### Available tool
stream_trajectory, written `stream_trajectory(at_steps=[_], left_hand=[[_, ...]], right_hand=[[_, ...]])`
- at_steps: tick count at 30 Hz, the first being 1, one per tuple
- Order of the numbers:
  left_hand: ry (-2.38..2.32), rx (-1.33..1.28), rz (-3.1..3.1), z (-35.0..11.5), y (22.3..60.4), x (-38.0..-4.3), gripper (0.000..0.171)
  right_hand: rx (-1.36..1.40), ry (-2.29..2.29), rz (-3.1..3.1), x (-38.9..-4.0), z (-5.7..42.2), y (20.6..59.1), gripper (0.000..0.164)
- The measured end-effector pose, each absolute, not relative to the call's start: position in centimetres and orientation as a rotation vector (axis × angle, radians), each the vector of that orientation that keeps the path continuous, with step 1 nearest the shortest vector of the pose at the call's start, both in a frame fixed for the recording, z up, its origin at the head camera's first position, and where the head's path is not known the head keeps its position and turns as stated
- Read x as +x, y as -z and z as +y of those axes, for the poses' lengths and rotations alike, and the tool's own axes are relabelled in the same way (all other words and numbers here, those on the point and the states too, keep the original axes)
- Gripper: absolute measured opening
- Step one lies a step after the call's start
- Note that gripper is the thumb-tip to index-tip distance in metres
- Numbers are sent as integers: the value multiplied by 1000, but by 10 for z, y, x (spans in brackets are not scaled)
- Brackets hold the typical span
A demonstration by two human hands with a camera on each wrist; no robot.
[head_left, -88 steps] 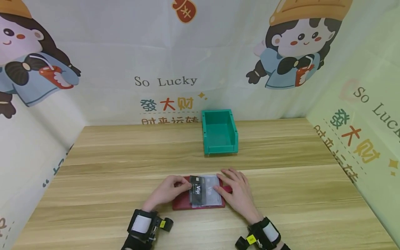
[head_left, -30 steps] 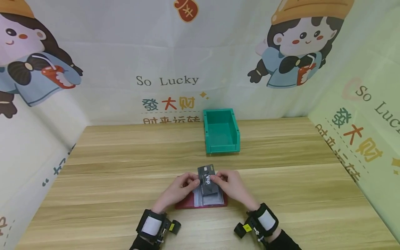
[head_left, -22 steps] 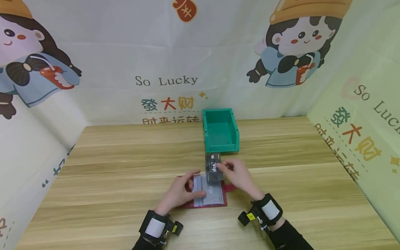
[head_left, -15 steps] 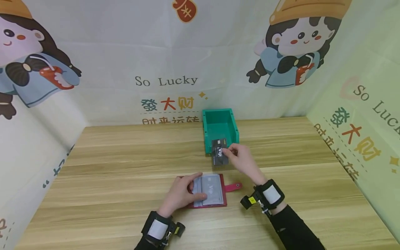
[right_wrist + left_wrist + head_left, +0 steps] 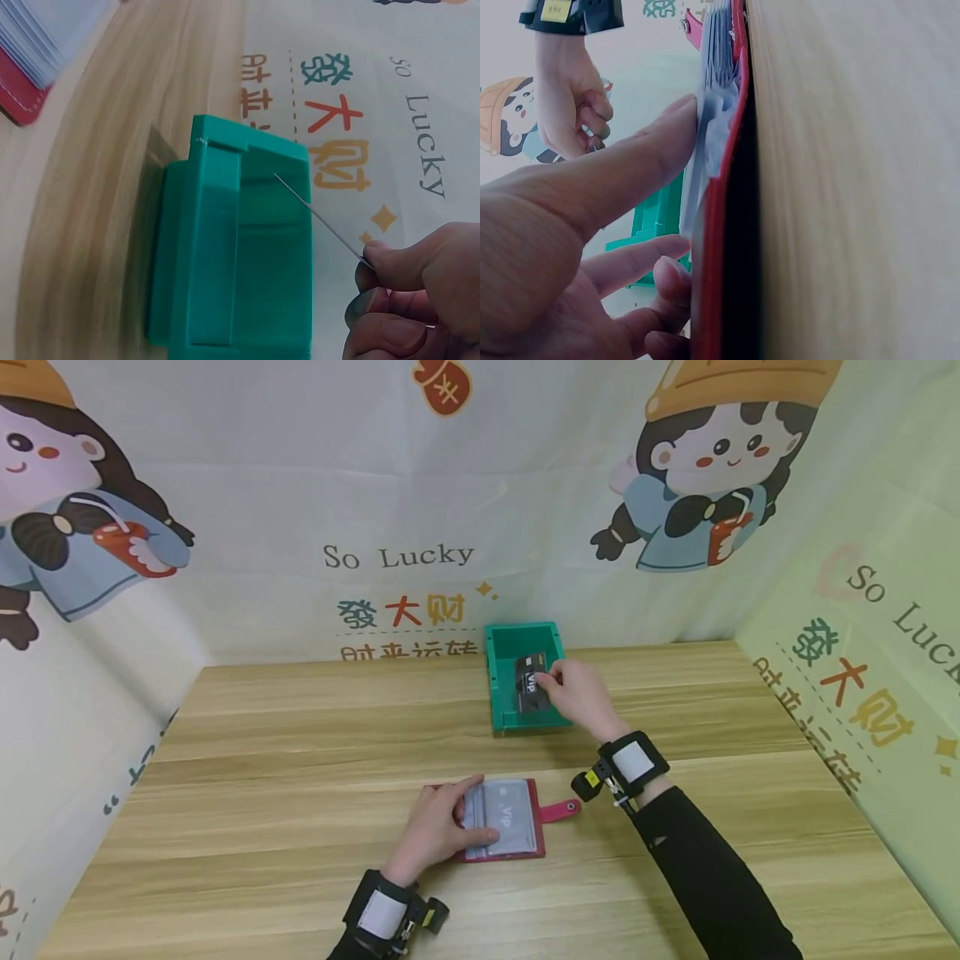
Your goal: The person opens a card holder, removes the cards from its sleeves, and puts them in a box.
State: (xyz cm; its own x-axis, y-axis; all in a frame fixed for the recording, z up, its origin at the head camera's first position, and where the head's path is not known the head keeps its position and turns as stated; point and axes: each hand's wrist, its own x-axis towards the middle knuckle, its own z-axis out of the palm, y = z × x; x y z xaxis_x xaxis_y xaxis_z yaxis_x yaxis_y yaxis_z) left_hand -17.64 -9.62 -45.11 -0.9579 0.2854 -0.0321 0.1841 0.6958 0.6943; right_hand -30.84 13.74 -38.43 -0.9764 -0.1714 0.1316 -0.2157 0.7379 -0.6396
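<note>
Green bin (image 5: 528, 722): on the table (image 5: 300, 760) near the printed backdrop (image 5: 405, 493), its low front towards the person.
Card holder (image 5: 512, 818): red and lying open nearer the person, clear sleeves up, pink snap strap (image 5: 561, 811) pointing right.
In the way: the right hand (image 5: 585, 695) hides part of the card (image 5: 527, 697) and of the bin's right front corner; the left hand (image 5: 435, 828) covers the holder's left part.
Card's place: over the bin's opening, within its outline from the head; whether it touches the bin is hard to tell.
Card's direction: long axis away from the person, slightly tilted, chip end farthest; edge-on from the right wrist.
Card's look: thin, dark grey to black, white "Vip" lettering.
Right hand: pinches the card's right edge, thumb on its face.
Left hand: thumb and index spread wide, thumb resting on the sleeves.
</note>
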Motion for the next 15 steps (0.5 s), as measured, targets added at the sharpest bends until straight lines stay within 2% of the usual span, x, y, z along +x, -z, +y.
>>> stream_trajectory(at_steps=[9, 15], left_hand=[[-1101, 360, 2771, -95, 452, -177, 77], [-1103, 347, 2769, -96, 456, -178, 77]], right_hand=[[335, -896, -2996, -333, 129, 377, 53], [336, -739, -3113, -351, 119, 380, 55]])
